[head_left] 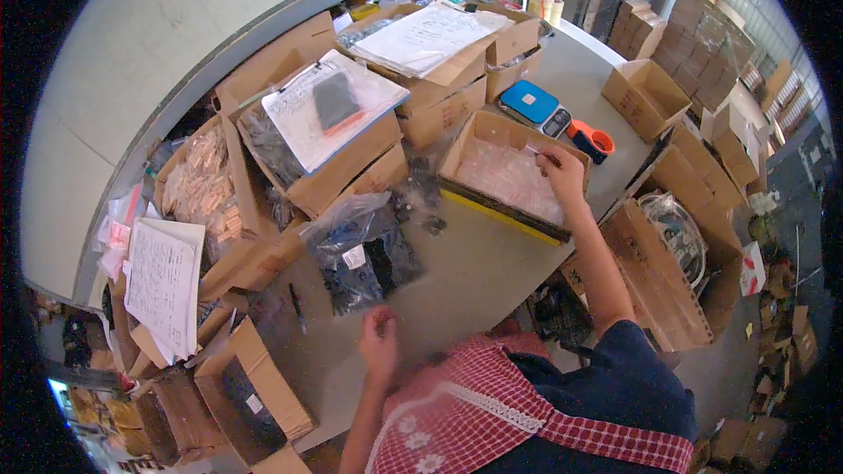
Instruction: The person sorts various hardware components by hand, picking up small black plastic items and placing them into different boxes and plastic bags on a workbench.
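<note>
My right hand (pixel 562 170) reaches over a shallow cardboard box (pixel 502 202) filled with small clear plastic pieces (pixel 505 167). Its fingers pinch a small whitish piece (pixel 532 149) whose kind I cannot make out. Loosely curled, my left hand (pixel 379 339) rests at the near edge of some clear bags; whether anything is inside the fingers is hidden. Beside it lie clear plastic bags with dark contents (pixel 351 285), one bearing a white label (pixel 354 257). Another dark bagged item (pixel 393 259) lies against them on the grey table (pixel 439 298).
A blue-topped scale (pixel 529 102) and an orange tape dispenser (pixel 590 139) stand beyond the box. Papers on a clipboard (pixel 307 136) cover a carton at the left. A carton of copper-coloured parts (pixel 211 180) and a pen (pixel 299 309) are nearby. Cartons (pixel 659 272) stand right.
</note>
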`<state>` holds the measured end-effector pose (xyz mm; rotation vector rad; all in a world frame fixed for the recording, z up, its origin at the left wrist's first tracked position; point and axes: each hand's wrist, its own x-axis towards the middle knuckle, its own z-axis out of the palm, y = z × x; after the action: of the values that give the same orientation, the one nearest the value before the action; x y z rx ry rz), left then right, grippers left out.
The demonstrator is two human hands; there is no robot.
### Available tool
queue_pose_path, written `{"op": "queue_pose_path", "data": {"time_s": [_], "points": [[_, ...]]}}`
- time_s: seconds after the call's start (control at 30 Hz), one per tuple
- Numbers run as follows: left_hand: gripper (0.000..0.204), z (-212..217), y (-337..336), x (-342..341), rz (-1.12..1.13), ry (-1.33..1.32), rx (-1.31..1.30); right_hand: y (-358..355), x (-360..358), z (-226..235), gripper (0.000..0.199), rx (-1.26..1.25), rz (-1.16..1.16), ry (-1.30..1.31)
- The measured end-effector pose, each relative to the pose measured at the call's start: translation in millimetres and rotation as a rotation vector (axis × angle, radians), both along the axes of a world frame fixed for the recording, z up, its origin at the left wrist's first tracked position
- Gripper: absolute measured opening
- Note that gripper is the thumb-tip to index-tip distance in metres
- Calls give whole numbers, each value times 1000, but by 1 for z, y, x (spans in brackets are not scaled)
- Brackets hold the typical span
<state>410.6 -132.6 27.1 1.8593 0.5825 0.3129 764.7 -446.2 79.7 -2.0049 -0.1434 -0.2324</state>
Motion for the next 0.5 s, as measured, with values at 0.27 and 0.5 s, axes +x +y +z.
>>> {"op": "queue_pose_path", "data": {"time_s": [0.27, 0.5], "points": [[28, 12, -3, 5, 6, -42, 48, 5, -15, 22, 52, -440, -145, 85], [21, 12, -4, 3, -51, 0, 94, 6, -28, 8, 56, -385, -199, 2]]}}
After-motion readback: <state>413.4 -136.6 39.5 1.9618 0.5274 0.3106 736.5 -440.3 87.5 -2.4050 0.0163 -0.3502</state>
